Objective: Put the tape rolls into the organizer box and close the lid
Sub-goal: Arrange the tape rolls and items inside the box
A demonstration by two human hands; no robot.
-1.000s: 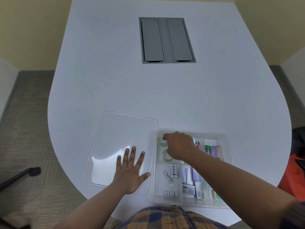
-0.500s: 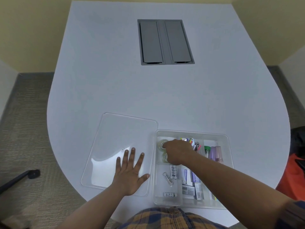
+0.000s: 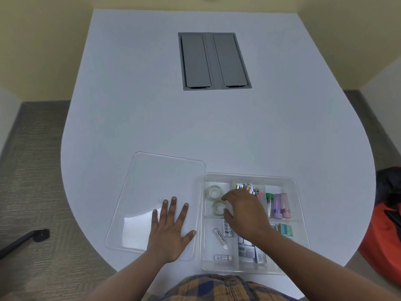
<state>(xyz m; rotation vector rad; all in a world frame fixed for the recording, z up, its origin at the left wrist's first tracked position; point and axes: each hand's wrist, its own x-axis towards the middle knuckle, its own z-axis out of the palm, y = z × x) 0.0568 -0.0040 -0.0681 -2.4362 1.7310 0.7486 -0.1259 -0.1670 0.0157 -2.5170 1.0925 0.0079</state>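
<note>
A clear organizer box [image 3: 249,176] sits at the table's near edge, open on top. Two clear tape rolls lie in its far-left compartment: the far tape roll [image 3: 214,191] and the near tape roll [image 3: 218,208]. My right hand [image 3: 245,211] hovers inside the box just right of the near roll, fingers apart and curled, holding nothing. The clear lid [image 3: 152,181] lies flat on the table left of the box. My left hand [image 3: 170,229] rests flat on the lid's near right part, fingers spread.
Other box compartments hold batteries [image 3: 219,235], small packets, coloured clips [image 3: 247,187] and pastel bottles [image 3: 277,205]. A grey cable hatch [image 3: 213,60] is set in the white table [image 3: 152,105] farther back. A red and black bag [image 3: 384,231] lies on the floor at right.
My right hand has drawn back to the right and toward me, off the tape rolls, leaving both lying in the compartment. My left hand has stayed on the lid.
</note>
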